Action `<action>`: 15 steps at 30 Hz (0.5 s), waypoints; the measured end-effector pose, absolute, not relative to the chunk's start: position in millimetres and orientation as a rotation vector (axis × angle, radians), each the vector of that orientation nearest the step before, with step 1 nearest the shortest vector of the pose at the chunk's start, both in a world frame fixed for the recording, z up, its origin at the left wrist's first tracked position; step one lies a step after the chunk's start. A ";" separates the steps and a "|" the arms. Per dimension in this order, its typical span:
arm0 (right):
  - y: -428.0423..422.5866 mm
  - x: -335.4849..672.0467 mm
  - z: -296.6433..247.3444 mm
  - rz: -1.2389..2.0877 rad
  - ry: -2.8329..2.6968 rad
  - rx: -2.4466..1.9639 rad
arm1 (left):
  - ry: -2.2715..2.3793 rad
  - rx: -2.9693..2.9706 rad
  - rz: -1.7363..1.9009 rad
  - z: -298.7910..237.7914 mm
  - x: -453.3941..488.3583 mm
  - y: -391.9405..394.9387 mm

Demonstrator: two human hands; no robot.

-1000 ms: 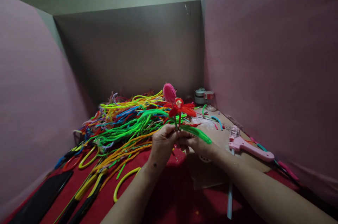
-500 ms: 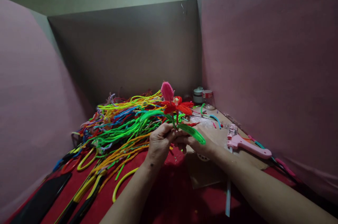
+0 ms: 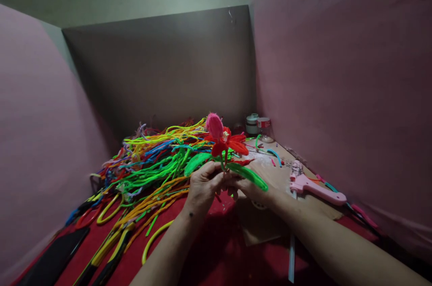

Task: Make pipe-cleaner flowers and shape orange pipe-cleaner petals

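Observation:
A pipe-cleaner flower [image 3: 225, 139] stands upright between my hands, with a pink bud on top, red petals below and green leaf loops at the sides. My left hand [image 3: 203, 185] is closed around the flower's green stem just under the petals. My right hand [image 3: 250, 187] pinches the same stem from the right, beneath a long green leaf [image 3: 248, 175]. Both hands hover over the red cloth [image 3: 216, 250], close together and touching.
A big heap of coloured pipe cleaners [image 3: 148, 155] covers the left and back. A pink glue gun [image 3: 315, 186] lies on a cardboard sheet [image 3: 286, 173] at the right, with small jars [image 3: 258, 124] behind. Yellow-handled pliers [image 3: 108, 250] and a dark phone [image 3: 54, 259] lie front left. Pink walls enclose the space.
The left green leaf has been drawn in closer to the stem. The hands and flower stay in almost the same place; the view shifted slightly.

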State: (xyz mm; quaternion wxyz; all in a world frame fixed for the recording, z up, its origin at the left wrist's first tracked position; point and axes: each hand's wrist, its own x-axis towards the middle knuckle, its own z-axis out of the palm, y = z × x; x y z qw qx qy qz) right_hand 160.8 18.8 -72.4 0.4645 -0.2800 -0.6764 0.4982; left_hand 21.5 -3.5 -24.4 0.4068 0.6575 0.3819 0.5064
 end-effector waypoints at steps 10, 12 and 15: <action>-6.4 166.8 -38.0 1.113 -1.680 -0.798 | 0.930 1.574 1.169 -36.3 11.4 8.0; 1.6 164.5 -51.0 1.126 -1.651 -0.772 | 0.910 1.587 1.159 -35.1 11.0 7.5; 16.1 160.1 -72.2 1.195 -1.643 -0.728 | 0.908 1.593 1.118 -29.2 13.8 2.8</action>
